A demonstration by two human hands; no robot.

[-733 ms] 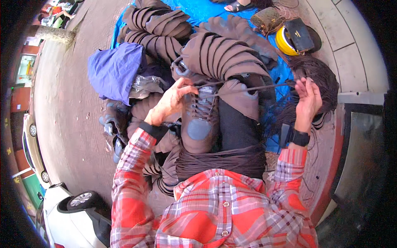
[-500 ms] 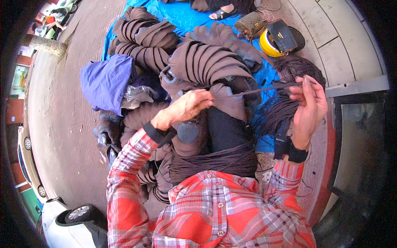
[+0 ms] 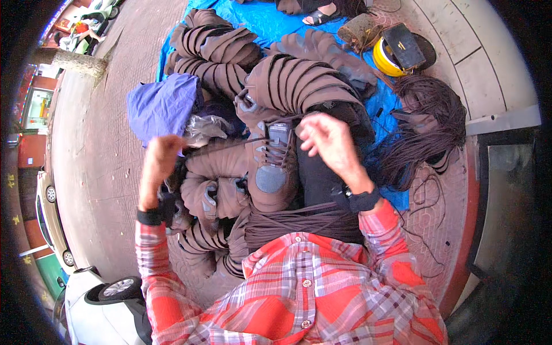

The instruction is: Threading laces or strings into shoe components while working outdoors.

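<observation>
We sit on the ground, brown shoe upper on our lap, toe twd us, lace holes up. L hand is drawn out to the left, closed on the end of a dark lace that runs taut from the hand to the eyelets. R hand hovers just over the tongue end, fingers curled; looks pinched on the other lace end, but we can't see the cord in it for sure.

Our read on doing this well: keep the L pull in line w/ the eyelet row so the lace doesn't twist, hold the upper steady w/ the knee, even both ends before the next crossing. Risk: a snag on the pile beside us.

Surroundings: blue tarp on brick paving. Stacks of brown uppers ahead and by our L knee, blue cloth just beside them, big hank of dark laces to the R. Yellow helmet w/ a dark box on it farther off. Outdoors, street edge; parked cars at L.
</observation>
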